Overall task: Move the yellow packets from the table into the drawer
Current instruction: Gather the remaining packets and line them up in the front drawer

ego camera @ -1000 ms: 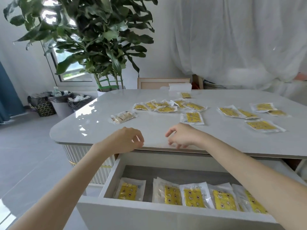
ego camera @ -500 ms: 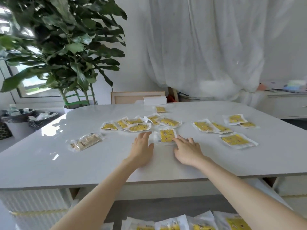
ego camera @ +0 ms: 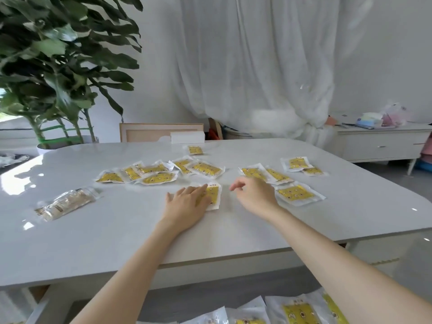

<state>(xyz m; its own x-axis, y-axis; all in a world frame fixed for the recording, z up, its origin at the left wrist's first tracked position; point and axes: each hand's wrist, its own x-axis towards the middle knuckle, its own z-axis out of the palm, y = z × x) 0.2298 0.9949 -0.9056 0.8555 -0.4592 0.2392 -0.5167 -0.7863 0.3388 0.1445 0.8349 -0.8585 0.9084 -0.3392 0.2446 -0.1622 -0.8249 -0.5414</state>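
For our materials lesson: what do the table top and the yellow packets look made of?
Table top: probably polished stone or a lookalike, glossy; it mirrors window light. Yellow packets: thin clear plastic film, shiny, crinkled at the sealed edges.

The table top is smooth and shiny – light bounces off it. On it, the yellow packets are crinkly, glossy clear plastic.

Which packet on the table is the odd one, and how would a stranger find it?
Start at the leafy plant behind the left end of the white table. Nearer, alone on the left side, lies a clear packet. Its contents are pale beige, unlike the yellow packets to its right.
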